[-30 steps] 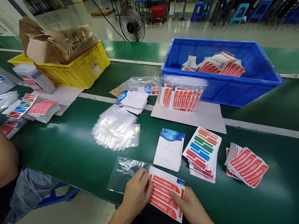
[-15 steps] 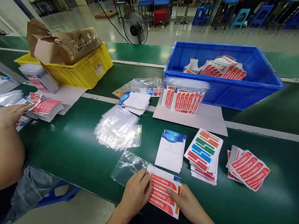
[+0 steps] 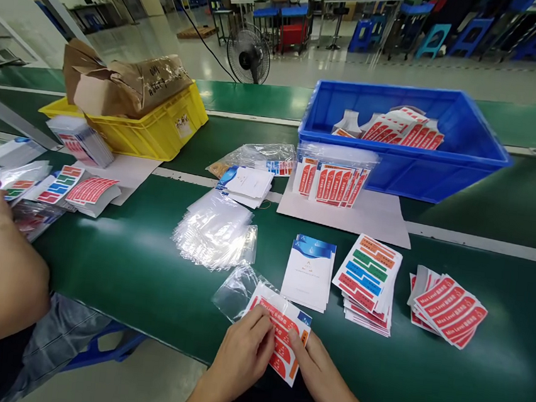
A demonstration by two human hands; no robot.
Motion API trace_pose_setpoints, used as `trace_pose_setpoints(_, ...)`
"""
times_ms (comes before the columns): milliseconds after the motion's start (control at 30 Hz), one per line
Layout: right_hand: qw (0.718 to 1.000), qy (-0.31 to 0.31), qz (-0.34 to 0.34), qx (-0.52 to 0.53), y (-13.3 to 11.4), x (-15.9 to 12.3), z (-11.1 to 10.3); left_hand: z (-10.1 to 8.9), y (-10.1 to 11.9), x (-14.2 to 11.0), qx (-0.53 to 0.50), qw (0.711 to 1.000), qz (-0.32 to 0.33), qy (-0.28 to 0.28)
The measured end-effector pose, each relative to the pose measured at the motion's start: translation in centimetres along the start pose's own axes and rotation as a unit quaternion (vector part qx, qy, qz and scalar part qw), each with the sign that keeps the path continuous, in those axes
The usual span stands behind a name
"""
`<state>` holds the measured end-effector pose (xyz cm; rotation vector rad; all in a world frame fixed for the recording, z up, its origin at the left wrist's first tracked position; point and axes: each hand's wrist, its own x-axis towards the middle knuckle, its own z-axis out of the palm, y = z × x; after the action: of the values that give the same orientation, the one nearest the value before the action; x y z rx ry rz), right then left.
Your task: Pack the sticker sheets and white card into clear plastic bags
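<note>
My right hand [image 3: 318, 367] grips the right end of a small stack of red and white sticker sheets [image 3: 282, 344], its thumb on top. A blue-cornered card edge shows beneath the top sheet. My left hand [image 3: 245, 345] is closed in a pinch at the stack's left side, by the mouth of a clear plastic bag [image 3: 235, 291]. The sheets' left end overlaps the bag; my fingers hide how far inside it lies. Just beyond are blue and white booklets [image 3: 308, 274], multicoloured sticker sheets [image 3: 368, 271] and a pile of red label sheets [image 3: 449, 310].
Empty clear bags [image 3: 215, 231] lie in a heap left of centre. Behind stand a blue bin [image 3: 404, 167] and a yellow crate [image 3: 155, 136] with brown paper. Filled bags [image 3: 334, 179] lean on the blue bin. A co-worker's arm [image 3: 10, 271] handles sheets at left.
The sticker sheets and my right hand have moved left toward the bag, and the sheets have tilted. The co-worker's hand has drawn back left. The whole view has shifted slightly.
</note>
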<state>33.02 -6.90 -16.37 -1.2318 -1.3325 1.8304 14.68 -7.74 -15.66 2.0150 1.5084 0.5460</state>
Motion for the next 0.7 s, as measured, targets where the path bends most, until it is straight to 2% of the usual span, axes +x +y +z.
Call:
trace_pose_setpoints(100,0.996,-0.075,0.006,0.039,-0.9,0.1,-0.6,-0.8,0.5,-0.3,-0.088,0.995,-0.013,0.047)
trace_pose_setpoints(167,0.993,-0.095,-0.002,0.076,-1.3,0.2,-0.7,-1.4,0.8,-0.4,-0.124,0.989,-0.022,0.076)
trace_pose_setpoints(333,0.997,-0.024,-0.064,0.039,-2.5,0.4,0.1,-2.2,2.0,-0.4,-0.122,0.988,0.015,0.096)
trace_pose_setpoints(500,0.991,-0.042,-0.077,0.098,-3.4,0.5,0.5,-1.8,2.1,-0.6,-0.08,0.989,0.032,0.123)
trace_pose_setpoints(700,0.994,-0.007,-0.038,0.1,-0.8,1.6,1.6,-0.2,2.8,-1.1,-0.062,0.983,0.055,0.165)
